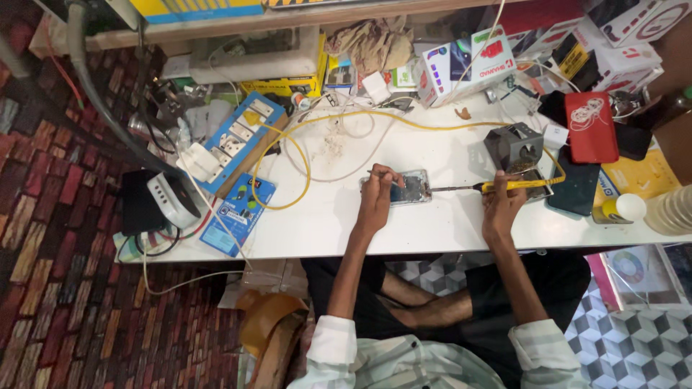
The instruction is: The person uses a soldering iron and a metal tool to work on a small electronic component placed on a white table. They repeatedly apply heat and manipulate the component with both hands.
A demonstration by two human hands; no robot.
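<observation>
You sit at a white table [432, 223] with lots of things on it. A long yellow cord [288, 137] loops across the table top, past a blue power strip [241, 140] on your left side. A red phone case [591, 126] lies far over on your right, with a dark phone [577, 189] just beside it. A grey iron stand [513, 146] sits near your right hand, at the back.

In the middle of the table lies an opened phone [409, 188], flat, with its inside parts showing.

Your right hand [502, 205] is wrapped around the yellow handle of a soldering iron [497, 186]. Its fingers are closed on that handle. The thin metal tip points left and reaches the right edge of the opened phone.

Your left hand [376, 194] rests on the left end of the opened phone. Its fingers are pinched tight on thin tweezers [382, 173], which point to the right over the phone. The two hands are near each other, with the phone between them.
</observation>
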